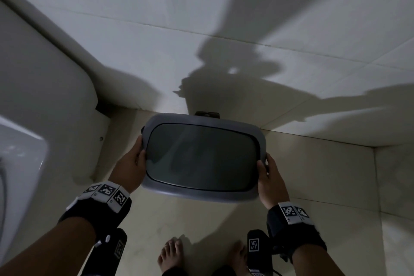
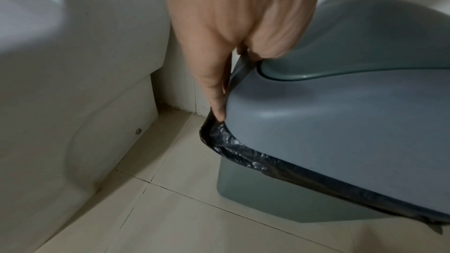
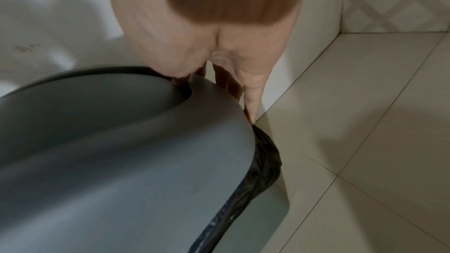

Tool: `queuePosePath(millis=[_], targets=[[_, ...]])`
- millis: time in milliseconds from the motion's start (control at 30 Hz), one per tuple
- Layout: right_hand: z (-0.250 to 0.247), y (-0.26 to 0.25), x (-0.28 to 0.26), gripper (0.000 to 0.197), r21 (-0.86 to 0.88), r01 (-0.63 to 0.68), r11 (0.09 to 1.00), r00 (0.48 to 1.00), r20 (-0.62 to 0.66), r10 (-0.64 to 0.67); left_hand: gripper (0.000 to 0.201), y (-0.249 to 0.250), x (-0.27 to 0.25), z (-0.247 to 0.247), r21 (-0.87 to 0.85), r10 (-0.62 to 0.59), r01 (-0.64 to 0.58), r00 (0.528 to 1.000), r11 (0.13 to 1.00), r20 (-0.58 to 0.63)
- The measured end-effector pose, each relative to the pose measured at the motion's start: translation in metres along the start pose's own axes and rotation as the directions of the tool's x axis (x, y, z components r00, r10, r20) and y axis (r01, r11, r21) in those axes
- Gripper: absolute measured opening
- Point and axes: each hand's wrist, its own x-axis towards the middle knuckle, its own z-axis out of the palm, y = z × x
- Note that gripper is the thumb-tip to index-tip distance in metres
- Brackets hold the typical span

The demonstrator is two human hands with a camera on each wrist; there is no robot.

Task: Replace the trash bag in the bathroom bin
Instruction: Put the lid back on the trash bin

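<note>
A grey-blue bin stands on the floor against the wall, topped by its lid [image 1: 255, 139] with a darker swing flap [image 1: 201, 154]. My left hand [image 1: 140, 150] grips the lid's left edge, thumb on top and fingers down the side. On the opposite edge, my right hand [image 1: 264, 163] holds it the same way. In the left wrist view the left hand [image 2: 233, 84] clasps the lid [image 2: 340, 122], and a black trash bag [image 2: 231, 141] peeks out beneath it over the bin body [image 2: 255, 186]. The right wrist view shows the right hand [image 3: 216, 97], the lid [image 3: 146, 151] and the bag [image 3: 263, 161].
A white toilet [image 1: 33, 96] stands close on the bin's left, its base [image 2: 85, 132] near the bin. A tiled wall [image 1: 201, 29] rises right behind. A wall corner [image 3: 316, 45] is to the right. My bare feet [image 1: 170, 253] are on the beige floor tiles in front.
</note>
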Motion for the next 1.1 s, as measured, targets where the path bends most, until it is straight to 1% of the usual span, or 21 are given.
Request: queuePosePath(millis=[100,167,267,300,400,600,833,967,1100], targets=[[0.000,0.002,0.002,0.046,0.062,-0.047,0.997,0.998,0.045,0.044,0.054,-0.007,0.001,0.002,0.020,0.041,-0.041,0.999,0.999,0.000],[-0.003,0.001,0.005,0.044,0.030,-0.034,0.999,0.998,0.050,0.033,0.054,-0.007,0.003,0.002,0.030,0.019,-0.020,0.999,0.999,0.029],[-0.007,-0.007,0.008,0.047,-0.016,-0.019,1.000,0.999,0.031,0.019,0.056,-0.005,0.003,-0.001,-0.017,0.037,-0.036,0.998,0.999,0.055],[-0.008,-0.011,0.008,0.049,-0.031,-0.025,0.999,0.999,0.025,0.025,0.057,-0.005,0.004,-0.002,-0.040,0.042,-0.040,0.998,0.998,0.048],[-0.008,-0.022,0.005,0.049,-0.100,-0.025,0.995,1.000,-0.004,0.025,0.046,-0.004,0.006,-0.003,-0.037,0.030,-0.029,0.999,0.999,0.022],[-0.009,-0.034,-0.002,0.037,-0.135,0.005,0.991,0.999,-0.047,-0.011,0.040,-0.005,0.002,-0.006,-0.022,0.042,-0.042,0.999,0.999,-0.001],[-0.008,-0.044,0.009,0.037,-0.147,0.003,0.989,0.996,-0.085,-0.016,0.041,0.008,0.011,-0.009,-0.021,0.074,-0.076,0.996,0.997,-0.058],[-0.008,-0.044,0.016,0.036,-0.147,0.012,0.989,0.996,-0.086,-0.025,0.040,0.011,0.023,-0.007,-0.005,0.072,-0.073,0.994,0.997,-0.079],[-0.006,-0.042,0.023,0.038,-0.115,0.009,0.993,0.997,-0.077,-0.018,0.042,0.014,0.030,-0.006,0.002,0.053,-0.053,0.996,0.999,-0.074]])
